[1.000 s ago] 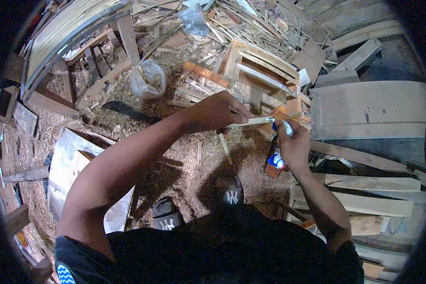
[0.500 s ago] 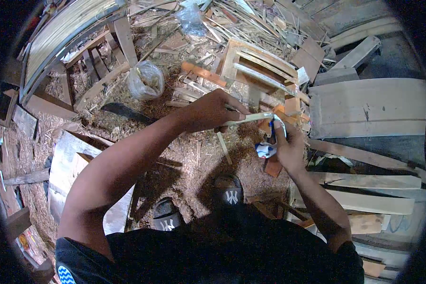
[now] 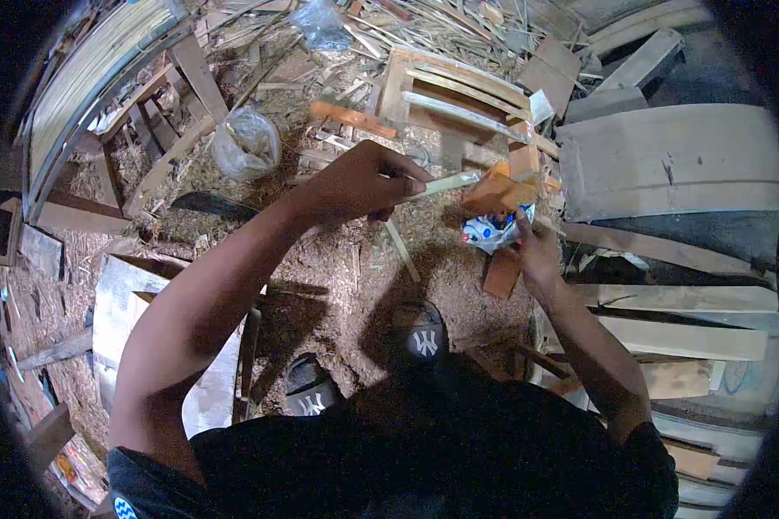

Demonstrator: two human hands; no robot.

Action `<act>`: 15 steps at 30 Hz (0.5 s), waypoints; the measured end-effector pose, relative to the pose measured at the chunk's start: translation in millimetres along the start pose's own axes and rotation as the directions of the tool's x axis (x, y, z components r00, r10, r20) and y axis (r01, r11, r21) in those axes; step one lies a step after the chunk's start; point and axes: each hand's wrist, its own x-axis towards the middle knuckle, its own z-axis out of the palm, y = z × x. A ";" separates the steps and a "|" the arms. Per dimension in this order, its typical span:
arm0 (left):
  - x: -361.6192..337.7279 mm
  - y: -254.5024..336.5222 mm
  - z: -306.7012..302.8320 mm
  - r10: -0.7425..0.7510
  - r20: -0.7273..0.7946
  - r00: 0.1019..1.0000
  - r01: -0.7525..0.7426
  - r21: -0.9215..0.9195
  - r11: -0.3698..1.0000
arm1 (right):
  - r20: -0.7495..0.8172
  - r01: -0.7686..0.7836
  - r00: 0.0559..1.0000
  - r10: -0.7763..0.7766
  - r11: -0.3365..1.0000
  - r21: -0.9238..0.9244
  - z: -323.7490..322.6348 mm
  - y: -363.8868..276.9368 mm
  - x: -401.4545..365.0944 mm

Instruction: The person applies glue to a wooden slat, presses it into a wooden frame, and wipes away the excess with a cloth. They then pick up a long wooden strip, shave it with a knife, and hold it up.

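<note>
So your left hand (image 3: 368, 182) has a pale strip (image 3: 444, 184) pinched. Your right hand (image 3: 537, 251) grips the crumpled packet (image 3: 486, 233) (blue and white), nearer and right.

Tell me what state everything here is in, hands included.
Left hand: closed on strip
Wood strip: held, far end free
Right hand: gripping wrapper
Printed wrapper: crumpled
Clear plastic bag: open
Bluish plastic bag: crumpled
Orange wood bar: lying down
</note>
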 end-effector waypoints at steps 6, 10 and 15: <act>0.1 0.0 1.3 -0.144 0.025 0.989 0.145 -0.031 0.989 | 0.130 -0.314 0.948 0.291 0.785 0.534 -9.1 68.0 8.3; 0.1 1.2 1.1 -0.138 0.017 0.990 0.139 -0.030 0.990 | 0.201 -0.500 0.866 0.457 0.791 0.353 -34.0 103.1 0.6; -2.6 7.9 0.5 -0.186 0.014 0.983 0.186 0.009 0.983 | -0.123 -0.545 0.784 0.609 0.769 0.335 -47.1 133.6 -26.6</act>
